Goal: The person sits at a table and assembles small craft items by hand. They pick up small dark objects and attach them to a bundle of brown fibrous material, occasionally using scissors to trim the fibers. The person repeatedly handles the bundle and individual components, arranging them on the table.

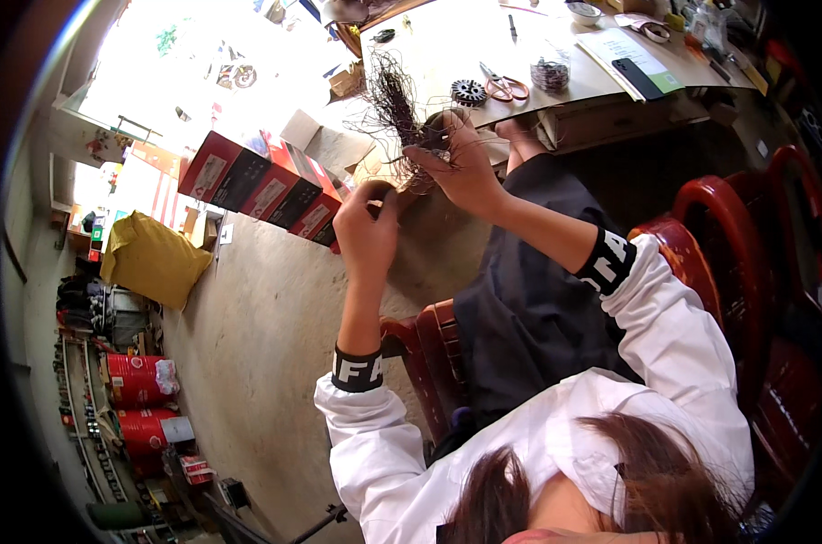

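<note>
A tangled bundle of thin, dark wire-like strands (393, 102) sticks up in front of me near the table's front edge. My right hand (465, 168) is closed around its lower part, with loose strands spraying out past the fingers. Lower and to the left, my left hand (371, 222) is curled in a pinch beside the strands' lower ends. What its fingertips hold is too small to make out. Just beyond the left hand stands a red and black carton (270, 186) with raised flaps.
On the table (456, 45) lie orange-handled scissors (505, 88), a black toothed disc (468, 92), a clear container of dark strands (550, 75) and a phone (638, 79) on papers. Red wooden chairs (715, 213) stand to the right. A yellow sack (155, 260) and red drums (139, 381) are left.
</note>
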`<action>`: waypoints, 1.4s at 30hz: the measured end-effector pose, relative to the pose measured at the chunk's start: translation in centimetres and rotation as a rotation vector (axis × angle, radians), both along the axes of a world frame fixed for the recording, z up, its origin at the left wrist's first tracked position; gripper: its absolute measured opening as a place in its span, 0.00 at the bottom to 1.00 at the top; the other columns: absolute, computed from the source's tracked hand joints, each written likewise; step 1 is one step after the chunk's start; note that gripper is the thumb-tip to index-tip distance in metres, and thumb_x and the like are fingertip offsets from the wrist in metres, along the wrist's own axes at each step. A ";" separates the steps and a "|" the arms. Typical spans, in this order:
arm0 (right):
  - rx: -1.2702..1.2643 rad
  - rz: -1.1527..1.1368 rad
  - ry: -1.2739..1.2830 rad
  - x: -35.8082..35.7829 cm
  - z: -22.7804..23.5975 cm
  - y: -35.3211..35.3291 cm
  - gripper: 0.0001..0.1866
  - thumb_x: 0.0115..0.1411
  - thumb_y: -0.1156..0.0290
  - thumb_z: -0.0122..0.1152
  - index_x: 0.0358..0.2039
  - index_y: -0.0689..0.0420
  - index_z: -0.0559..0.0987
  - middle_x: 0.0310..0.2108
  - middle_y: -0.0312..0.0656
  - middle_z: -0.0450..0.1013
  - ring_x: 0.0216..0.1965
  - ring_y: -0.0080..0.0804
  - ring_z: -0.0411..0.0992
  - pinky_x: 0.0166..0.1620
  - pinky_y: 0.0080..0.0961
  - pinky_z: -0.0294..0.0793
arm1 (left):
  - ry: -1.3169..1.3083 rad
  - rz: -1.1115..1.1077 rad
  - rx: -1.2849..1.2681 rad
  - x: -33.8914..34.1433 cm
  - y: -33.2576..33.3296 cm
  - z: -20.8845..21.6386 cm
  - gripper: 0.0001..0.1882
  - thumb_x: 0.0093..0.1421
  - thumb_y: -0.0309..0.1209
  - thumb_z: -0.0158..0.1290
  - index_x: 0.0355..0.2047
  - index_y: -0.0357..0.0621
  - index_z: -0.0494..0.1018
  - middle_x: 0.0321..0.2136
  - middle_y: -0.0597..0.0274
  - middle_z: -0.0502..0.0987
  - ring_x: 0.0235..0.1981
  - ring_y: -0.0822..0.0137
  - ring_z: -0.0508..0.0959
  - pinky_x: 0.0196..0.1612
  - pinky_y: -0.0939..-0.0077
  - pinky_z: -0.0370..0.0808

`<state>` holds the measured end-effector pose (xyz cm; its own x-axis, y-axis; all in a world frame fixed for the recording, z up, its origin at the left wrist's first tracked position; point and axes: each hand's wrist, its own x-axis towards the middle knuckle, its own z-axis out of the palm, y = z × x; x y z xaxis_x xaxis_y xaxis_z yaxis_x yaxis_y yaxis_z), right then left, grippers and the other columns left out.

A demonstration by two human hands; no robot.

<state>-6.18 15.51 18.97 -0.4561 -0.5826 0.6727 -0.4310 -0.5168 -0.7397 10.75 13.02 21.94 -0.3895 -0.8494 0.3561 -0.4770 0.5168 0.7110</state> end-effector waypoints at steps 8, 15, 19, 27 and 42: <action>0.020 -0.077 0.112 -0.7 -1.7 -0.7 0.21 0.53 0.64 0.68 0.35 0.65 0.67 0.36 0.53 0.63 0.36 0.54 0.65 0.39 0.41 0.66 | -0.002 -0.085 -0.059 1.5 -0.1 -0.4 0.06 0.61 0.25 0.50 0.34 0.34 0.72 0.23 0.53 0.75 0.24 0.69 0.75 0.32 0.75 0.71; 0.163 -0.250 0.146 -4.5 -5.3 -2.5 0.22 0.52 0.64 0.68 0.35 0.64 0.67 0.38 0.55 0.64 0.38 0.57 0.65 0.41 0.44 0.66 | 0.029 -0.048 -0.007 6.7 3.3 0.9 0.07 0.64 0.25 0.47 0.32 0.35 0.73 0.21 0.68 0.71 0.22 0.80 0.67 0.27 0.85 0.63; 0.206 -0.125 0.137 -3.1 -5.4 -3.1 0.22 0.52 0.63 0.68 0.34 0.64 0.67 0.38 0.57 0.65 0.38 0.57 0.67 0.40 0.43 0.67 | 0.129 0.048 0.278 10.2 3.3 0.1 0.08 0.65 0.27 0.48 0.31 0.38 0.74 0.17 0.74 0.66 0.16 0.83 0.61 0.20 0.86 0.56; 0.230 0.068 0.113 -0.6 -4.6 -2.5 0.25 0.51 0.56 0.69 0.31 0.68 0.72 0.30 0.56 0.71 0.35 0.53 0.71 0.38 0.42 0.68 | 0.288 0.138 0.304 11.2 2.5 -0.2 0.11 0.66 0.34 0.50 0.34 0.38 0.74 0.13 0.78 0.60 0.11 0.85 0.53 0.15 0.84 0.45; 0.273 0.090 0.156 0.0 -3.5 -0.7 0.27 0.50 0.52 0.69 0.30 0.66 0.70 0.29 0.57 0.71 0.34 0.55 0.71 0.37 0.41 0.68 | 0.207 0.144 0.248 9.1 3.2 -0.3 0.09 0.65 0.29 0.51 0.31 0.37 0.76 0.18 0.78 0.65 0.17 0.85 0.57 0.20 0.86 0.51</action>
